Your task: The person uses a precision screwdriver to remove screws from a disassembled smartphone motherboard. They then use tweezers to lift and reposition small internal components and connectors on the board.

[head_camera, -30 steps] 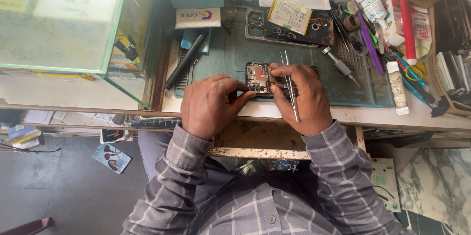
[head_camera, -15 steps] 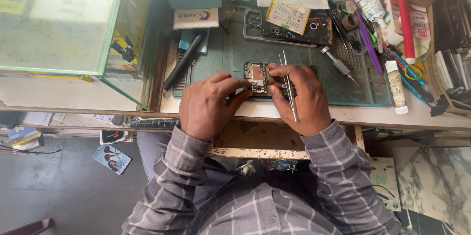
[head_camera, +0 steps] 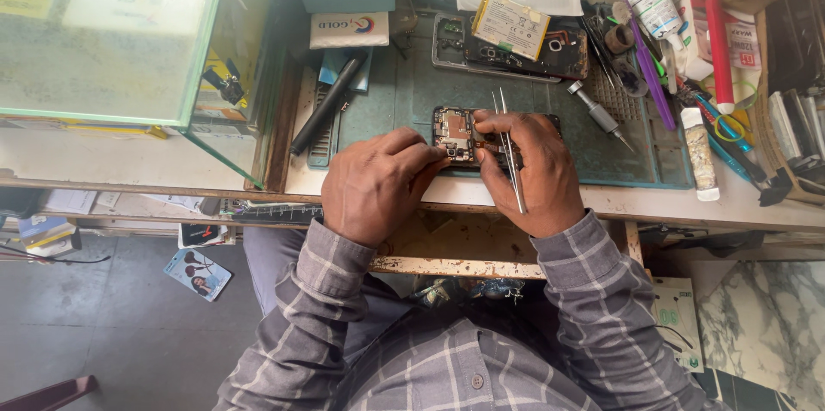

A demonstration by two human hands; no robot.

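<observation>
Right hand point(head_camera: 528, 172) pinching tweezers point(head_camera: 509, 146), screwdriver point(head_camera: 599, 114) near opened phone point(head_camera: 460, 134)

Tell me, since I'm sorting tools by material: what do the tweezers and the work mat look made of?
Tweezers: apparently bare steel, with thin silvery, slightly shiny arms. Work mat: probably rubber or silicone, with a matte teal surface, moulded grid compartments and scuffed patches.

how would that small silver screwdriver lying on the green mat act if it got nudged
The screwdriver has a round metal barrel and lies flat on the green mat, so it would probably roll. The mat looks rubbery, which may slow it. It looks small and stiff, likely light to lift.
</observation>
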